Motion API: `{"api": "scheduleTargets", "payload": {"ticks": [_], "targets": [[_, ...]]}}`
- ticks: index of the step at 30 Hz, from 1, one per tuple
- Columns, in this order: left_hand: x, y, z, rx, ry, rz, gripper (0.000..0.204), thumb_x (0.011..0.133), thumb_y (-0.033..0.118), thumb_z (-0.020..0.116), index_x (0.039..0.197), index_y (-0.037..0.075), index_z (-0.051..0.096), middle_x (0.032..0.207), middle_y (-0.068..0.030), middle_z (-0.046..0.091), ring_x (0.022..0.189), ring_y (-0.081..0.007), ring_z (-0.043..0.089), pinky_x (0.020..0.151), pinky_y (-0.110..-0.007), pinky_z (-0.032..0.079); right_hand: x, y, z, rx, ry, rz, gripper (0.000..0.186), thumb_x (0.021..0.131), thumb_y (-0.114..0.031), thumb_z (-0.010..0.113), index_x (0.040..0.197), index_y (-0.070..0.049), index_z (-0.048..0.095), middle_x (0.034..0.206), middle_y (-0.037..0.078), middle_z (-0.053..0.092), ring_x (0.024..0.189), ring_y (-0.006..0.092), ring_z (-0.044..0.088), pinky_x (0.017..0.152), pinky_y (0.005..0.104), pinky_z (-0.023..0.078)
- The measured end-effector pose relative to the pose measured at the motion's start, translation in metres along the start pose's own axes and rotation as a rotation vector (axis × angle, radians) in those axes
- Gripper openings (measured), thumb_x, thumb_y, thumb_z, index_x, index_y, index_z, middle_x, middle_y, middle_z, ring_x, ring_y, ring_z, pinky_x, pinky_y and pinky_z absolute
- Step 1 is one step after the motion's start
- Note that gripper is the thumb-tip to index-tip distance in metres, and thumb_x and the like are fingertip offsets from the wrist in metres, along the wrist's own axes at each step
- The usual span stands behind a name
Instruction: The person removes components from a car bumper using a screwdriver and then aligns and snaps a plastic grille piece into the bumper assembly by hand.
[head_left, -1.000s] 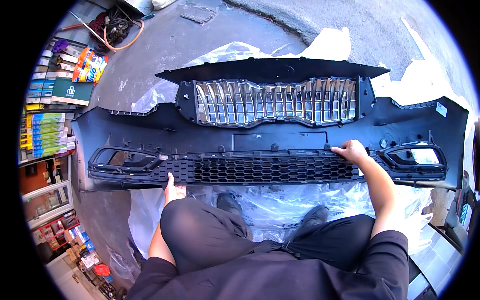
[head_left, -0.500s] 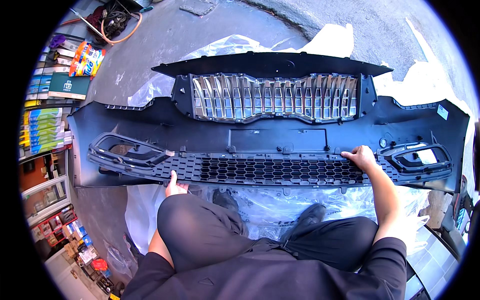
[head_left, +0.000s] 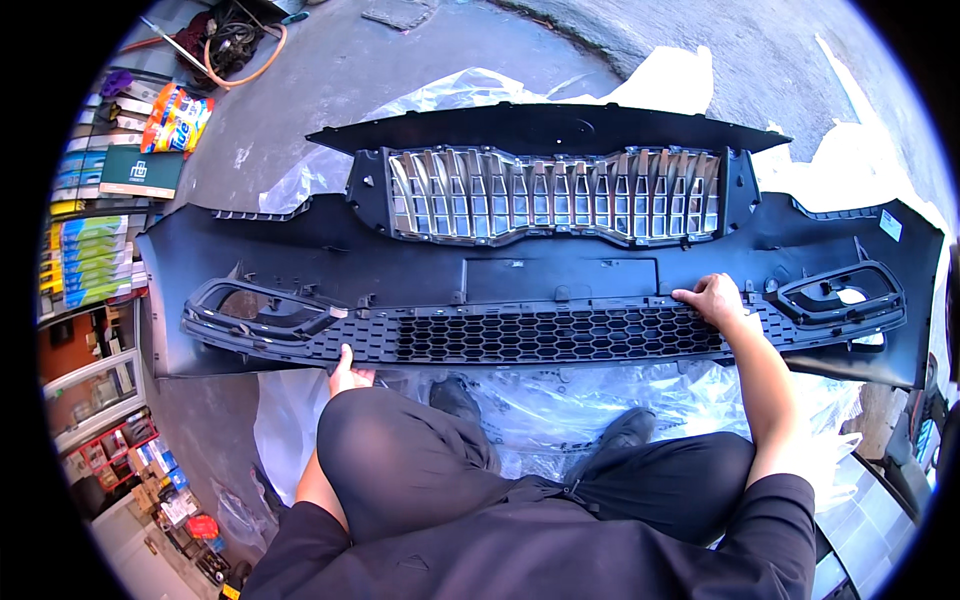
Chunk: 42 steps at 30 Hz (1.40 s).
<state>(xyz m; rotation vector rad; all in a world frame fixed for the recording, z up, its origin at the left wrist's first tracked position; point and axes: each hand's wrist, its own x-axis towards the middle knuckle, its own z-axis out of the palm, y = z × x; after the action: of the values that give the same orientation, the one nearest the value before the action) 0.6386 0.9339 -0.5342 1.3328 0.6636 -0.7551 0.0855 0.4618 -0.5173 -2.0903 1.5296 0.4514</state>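
I grip a long black lower grille (head_left: 554, 332) with honeycomb mesh and angular frames at both ends; it lies over the back of a large black bumper (head_left: 380, 270), slightly off its openings. My left hand (head_left: 350, 372) holds its lower edge left of the mesh, thumb up, mostly behind my knee. My right hand (head_left: 712, 300) is closed on its upper edge near the right end of the mesh. Above them sits a chrome upper grille (head_left: 555, 195), with a curved black panel (head_left: 500, 125) along its top.
Clear plastic sheeting (head_left: 530, 420) lies under the bumper and my shoes, and white wrapping (head_left: 670, 80) beyond it. At the left stand shelves of boxed goods (head_left: 90, 260), an orange detergent bag (head_left: 175, 122) and a coiled hose (head_left: 240, 65). Grey tiles (head_left: 875, 500) show at the lower right.
The lower grille has come up off the bumper's openings, its two end frames shifting and tilting. My right hand dipped, then moved back up with it; my left still holds the lower edge.
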Motion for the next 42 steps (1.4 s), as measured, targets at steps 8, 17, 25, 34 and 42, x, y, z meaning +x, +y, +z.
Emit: {"api": "scheduleTargets", "payload": {"ticks": [8,17,25,34,42], "targets": [[0.007,0.005,-0.002,0.07,0.01,-0.075,0.033,0.096,0.021,0.075,0.123,0.007,0.062,0.12,-0.0104,0.067,0.116,-0.0262,0.065,0.107,-0.047,0.05,0.007,0.005,0.013,0.046,-0.072,0.066,0.065,0.074,-0.064,0.082,0.08,0.001,0.078,0.076,0.019,0.074,0.076,0.0324,0.073,0.082,0.0421,0.058],[-0.01,0.011,0.031,0.413,0.205,-0.152,0.033,0.096,0.03,0.075,0.12,0.012,0.062,0.115,-0.0059,0.064,0.106,-0.0241,0.063,0.092,-0.043,0.05,0.002,0.009,0.014,0.018,-0.058,0.089,0.059,0.072,-0.055,0.087,0.082,0.002,0.077,0.074,0.018,0.073,0.069,0.0286,0.071,0.075,0.0397,0.057],[0.011,0.012,0.018,0.479,0.312,-0.158,0.031,0.088,0.03,0.082,0.104,0.01,0.065,0.091,-0.0051,0.054,0.071,-0.0168,0.052,0.059,-0.032,0.052,0.003,-0.005,0.003,0.002,-0.195,0.167,0.064,0.071,-0.062,0.085,0.089,-0.001,0.08,0.086,0.019,0.076,0.083,0.0314,0.074,0.084,0.0404,0.058],[-0.009,0.007,0.038,0.425,0.472,0.061,0.036,0.082,0.024,0.088,0.102,0.005,0.066,0.084,-0.0067,0.057,0.064,-0.0173,0.052,0.052,-0.032,0.051,-0.002,-0.083,0.005,0.076,0.046,-0.334,0.03,0.088,-0.036,0.076,0.103,-0.01,0.079,0.104,0.014,0.074,0.1,0.0326,0.071,0.091,0.0417,0.056],[-0.013,0.0,0.044,0.401,0.473,0.018,0.036,0.083,0.026,0.088,0.103,0.006,0.065,0.087,-0.006,0.058,0.069,-0.0148,0.053,0.054,-0.029,0.051,0.016,-0.194,0.082,0.215,-0.241,-0.292,0.023,0.088,-0.03,0.076,0.102,-0.014,0.082,0.096,0.013,0.078,0.091,0.0315,0.074,0.088,0.0385,0.058]]}}
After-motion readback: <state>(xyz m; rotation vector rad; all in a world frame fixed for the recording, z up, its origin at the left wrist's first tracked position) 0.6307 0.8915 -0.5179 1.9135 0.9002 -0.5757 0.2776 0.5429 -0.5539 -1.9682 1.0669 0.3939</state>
